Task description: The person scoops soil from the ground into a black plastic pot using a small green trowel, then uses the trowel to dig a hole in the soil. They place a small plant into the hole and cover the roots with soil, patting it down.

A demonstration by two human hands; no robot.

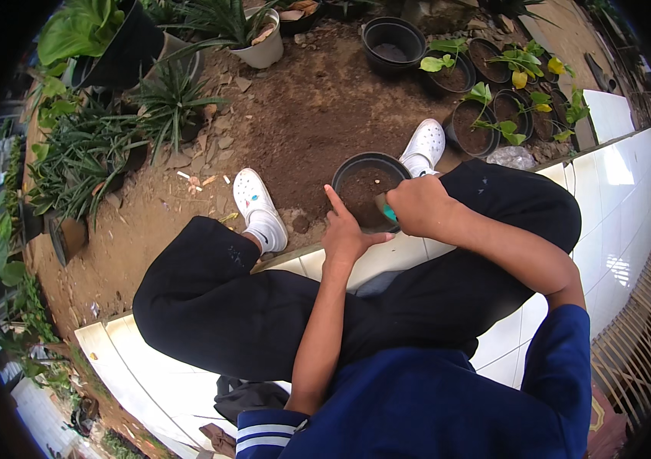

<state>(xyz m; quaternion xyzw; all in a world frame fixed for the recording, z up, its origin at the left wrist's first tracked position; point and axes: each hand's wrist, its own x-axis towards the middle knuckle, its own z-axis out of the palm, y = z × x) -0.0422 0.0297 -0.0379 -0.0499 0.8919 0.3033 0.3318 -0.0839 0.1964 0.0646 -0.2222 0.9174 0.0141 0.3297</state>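
A round black plastic plant pot [348, 166] stands between my feet at the tiled edge, with brown soil [364, 185] inside. My left hand [346, 234] braces the pot's near left side, its index finger and thumb spread along the rim. My right hand [424, 207] is closed around a small hand tool [389, 212], probably a trowel, with a teal part showing. The tool's lower end reaches into the pot at the right of the soil; my fist hides its grip. A small pale lump lies on the soil.
White shoes [253, 198] flank the pot on bare ground [314, 123]. Potted leafy seedlings [474, 129] and stacked black pots [394, 46] stand ahead to the right. Spiky potted plants [173, 106] crowd the left. White tiles [618, 172] form the ledge beneath me.
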